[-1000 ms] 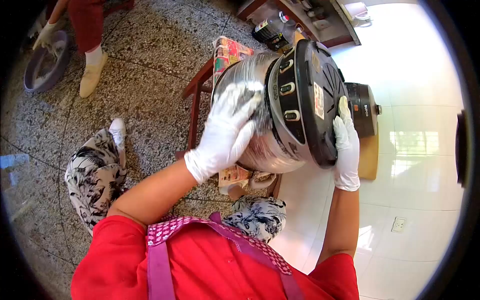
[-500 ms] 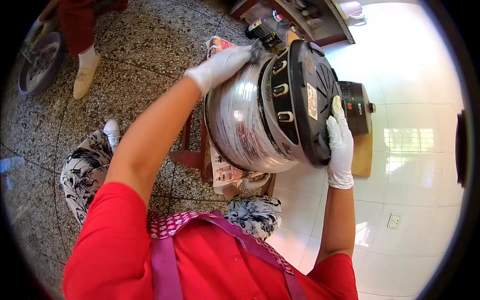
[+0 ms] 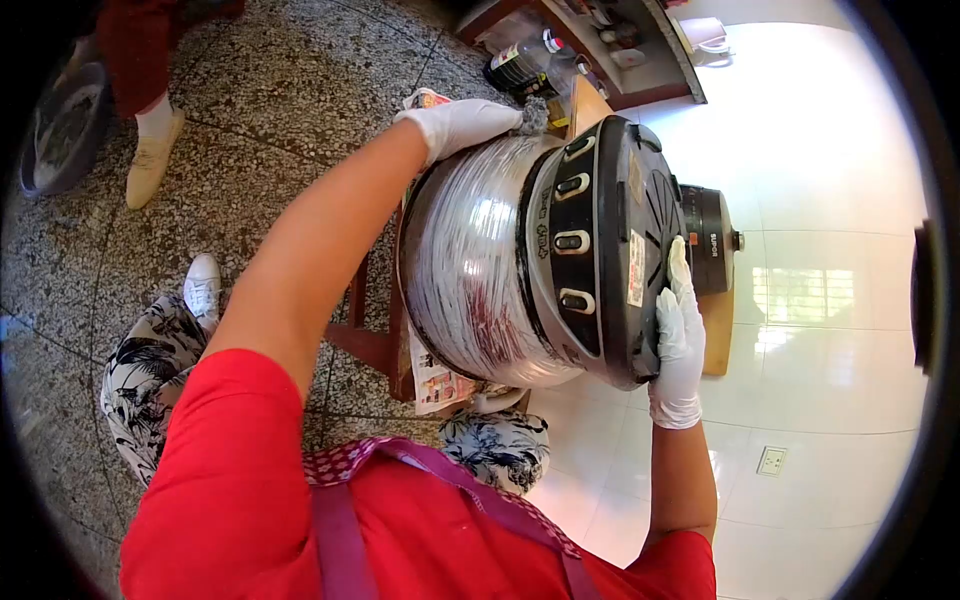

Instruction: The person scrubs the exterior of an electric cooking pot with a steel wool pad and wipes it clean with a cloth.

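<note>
A drum-shaped electric appliance (image 3: 480,260) lies on its side in front of me, its shiny body streaked with white and partly reddish. A row of switches (image 3: 572,243) runs along the band beside its black base (image 3: 640,200). My left hand (image 3: 465,128), in a white glove, is closed around a grey scrubber (image 3: 535,115) at the far upper side of the body. My right hand (image 3: 680,345), also gloved, rests on the outer face of the black base with its fingers stretched out.
Under the appliance stands a reddish wooden stool (image 3: 365,345) with printed paper (image 3: 435,380) on it. Beyond are bottles (image 3: 525,55), a shelf (image 3: 640,80), and a black SUPOR-marked appliance (image 3: 705,240). Another person's foot (image 3: 155,165) is near a basin (image 3: 65,130) at upper left.
The appliance has rolled slightly toward me, its switches now lower in view. My left hand stays at the upper side with the scrubber; my right hand stays against the base.
</note>
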The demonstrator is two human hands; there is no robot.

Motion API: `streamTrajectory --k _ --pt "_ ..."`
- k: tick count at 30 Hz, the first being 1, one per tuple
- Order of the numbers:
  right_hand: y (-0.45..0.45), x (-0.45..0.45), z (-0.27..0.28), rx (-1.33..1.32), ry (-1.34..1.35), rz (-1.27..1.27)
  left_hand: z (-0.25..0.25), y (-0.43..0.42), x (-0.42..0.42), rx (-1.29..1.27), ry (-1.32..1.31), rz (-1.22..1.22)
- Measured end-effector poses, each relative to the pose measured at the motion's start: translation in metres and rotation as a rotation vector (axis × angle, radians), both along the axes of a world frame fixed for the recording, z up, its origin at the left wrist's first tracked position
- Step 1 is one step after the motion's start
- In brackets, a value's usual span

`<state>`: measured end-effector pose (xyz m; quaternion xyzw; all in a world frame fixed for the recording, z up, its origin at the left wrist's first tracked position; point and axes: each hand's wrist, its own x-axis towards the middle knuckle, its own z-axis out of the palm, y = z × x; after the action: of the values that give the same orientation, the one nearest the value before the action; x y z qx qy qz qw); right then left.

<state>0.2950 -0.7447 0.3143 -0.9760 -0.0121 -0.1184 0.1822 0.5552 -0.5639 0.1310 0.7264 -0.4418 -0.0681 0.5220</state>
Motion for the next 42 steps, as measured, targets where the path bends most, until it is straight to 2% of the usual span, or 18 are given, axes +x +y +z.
streamTrajectory --k 3,5,6,7,9,10,11,13,15,19,21,23,27,30,31,33,37,42 --pt "0.002 -0.002 0.001 0.025 0.007 -0.008 -0.004 -0.011 0.012 0.114 -0.262 0.001" --pt "0.002 -0.001 0.0 0.122 -0.007 -0.005 -0.008 -0.007 -0.01 -0.19 0.509 0.021" --pt "0.0 -0.002 -0.001 0.118 -0.011 0.014 0.0 0.009 -0.026 -0.103 0.285 0.065" --pt "0.0 -0.001 -0.001 0.123 -0.009 0.016 -0.014 0.016 -0.038 -0.255 0.127 0.099" --pt "0.003 0.0 0.001 0.078 0.006 0.002 -0.018 0.033 -0.078 -0.479 0.267 0.155" --pt "0.005 0.0 0.001 0.115 0.006 -0.008 -0.032 0.033 -0.099 -0.59 0.148 0.243" --pt "0.005 0.0 0.001 0.119 0.01 -0.005 -0.033 0.044 -0.128 -0.553 0.036 0.304" --pt "0.002 0.0 0.001 0.13 0.032 -0.007 -0.041 0.043 -0.178 -0.521 0.233 0.399" --pt "0.004 0.001 0.003 0.118 0.043 -0.036 -0.027 0.048 -0.204 -0.397 0.177 0.524" --pt "0.008 0.0 0.004 0.147 0.06 -0.036 -0.018 0.036 -0.118 -0.367 0.016 0.416" --pt "0.009 0.0 0.005 0.151 0.062 -0.035 -0.002 0.019 -0.053 -0.539 0.195 -0.046" --pt "0.01 -0.002 0.005 0.16 0.062 -0.037 0.006 0.005 -0.017 -0.328 0.357 -0.185" --pt "0.004 -0.006 0.006 0.08 0.044 -0.002 0.019 0.004 -0.036 -0.295 0.642 -0.088" --pt "0.001 -0.002 0.003 0.202 0.044 -0.032 0.005 0.029 -0.067 -0.422 -0.038 0.241" --pt "-0.001 0.0 0.001 0.248 0.049 -0.046 0.004 0.037 -0.088 -0.458 0.188 0.185" --pt "0.001 0.001 0.0 0.273 0.053 -0.051 -0.017 0.035 -0.143 -0.416 -0.038 0.534" --pt "0.003 0.002 0.001 0.289 0.06 -0.053 -0.017 0.031 -0.24 -0.319 -0.101 0.643" --pt "0.006 -0.002 0.0 0.32 0.05 -0.075 -0.01 0.02 -0.112 -0.413 -0.168 0.474"
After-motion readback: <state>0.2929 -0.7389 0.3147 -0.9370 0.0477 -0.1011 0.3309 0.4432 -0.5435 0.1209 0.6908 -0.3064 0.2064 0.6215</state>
